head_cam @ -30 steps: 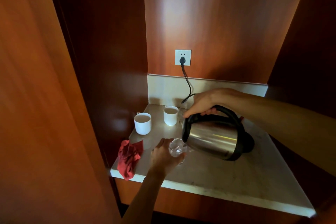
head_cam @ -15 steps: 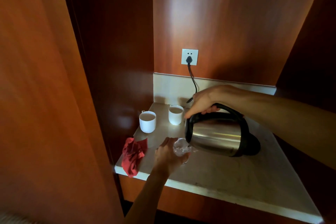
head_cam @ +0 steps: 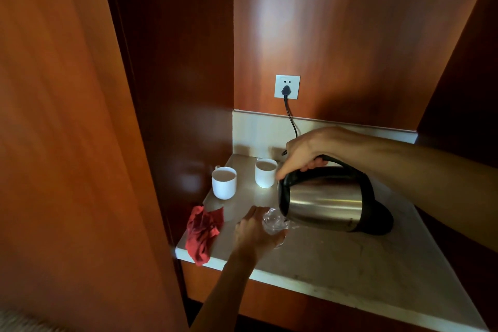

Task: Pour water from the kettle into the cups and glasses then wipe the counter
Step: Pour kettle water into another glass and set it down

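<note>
My right hand (head_cam: 303, 152) grips the black handle of a steel kettle (head_cam: 323, 201), which is tipped to the left with its spout over a clear glass (head_cam: 272, 222). My left hand (head_cam: 254, 234) holds that glass on the pale counter (head_cam: 336, 264). Two white cups, one at the left (head_cam: 224, 183) and one further back (head_cam: 265, 172), stand upright behind and both hold liquid. A crumpled red cloth (head_cam: 202, 232) lies at the counter's front left corner, partly over the edge.
The kettle's black base (head_cam: 380, 219) sits behind the kettle. A black cord (head_cam: 291, 118) runs up to a plug in the white wall socket (head_cam: 287, 87). Wood panels close the niche on the left, back and right. The counter's right half is bare stone.
The kettle has tilted a little less steeply and shifted slightly right; both hands keep their hold. My view has moved a bit to the left.
</note>
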The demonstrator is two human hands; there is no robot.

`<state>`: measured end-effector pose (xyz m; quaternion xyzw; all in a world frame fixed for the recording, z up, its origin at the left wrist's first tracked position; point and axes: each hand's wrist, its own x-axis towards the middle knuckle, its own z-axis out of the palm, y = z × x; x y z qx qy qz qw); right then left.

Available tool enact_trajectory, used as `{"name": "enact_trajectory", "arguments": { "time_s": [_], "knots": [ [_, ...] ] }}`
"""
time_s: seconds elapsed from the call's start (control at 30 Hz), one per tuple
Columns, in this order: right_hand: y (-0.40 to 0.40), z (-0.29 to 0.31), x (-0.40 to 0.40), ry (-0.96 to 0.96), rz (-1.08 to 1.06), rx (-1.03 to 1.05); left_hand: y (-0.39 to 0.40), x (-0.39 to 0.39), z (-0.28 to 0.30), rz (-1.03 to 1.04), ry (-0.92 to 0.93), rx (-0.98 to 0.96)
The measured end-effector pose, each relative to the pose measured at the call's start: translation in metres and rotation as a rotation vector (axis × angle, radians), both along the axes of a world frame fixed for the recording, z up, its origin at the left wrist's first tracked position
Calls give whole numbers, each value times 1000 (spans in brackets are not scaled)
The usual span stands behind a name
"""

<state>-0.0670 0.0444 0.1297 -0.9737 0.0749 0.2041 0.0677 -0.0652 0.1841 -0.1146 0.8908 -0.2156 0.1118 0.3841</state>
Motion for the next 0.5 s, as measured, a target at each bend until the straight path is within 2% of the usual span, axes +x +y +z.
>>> {"name": "enact_trajectory", "arguments": {
  "time_s": [0.13,0.27,0.5],
  "knots": [
    [4,5,8,73,30,-162,0,1,0,-3,-12,-2],
    [-2,1,11,72,4,-181,1,1,-2,0,-13,-22],
    [-53,-19,-20,-73,-109,90,3,2,5,-25,12,-37]
  ]
}}
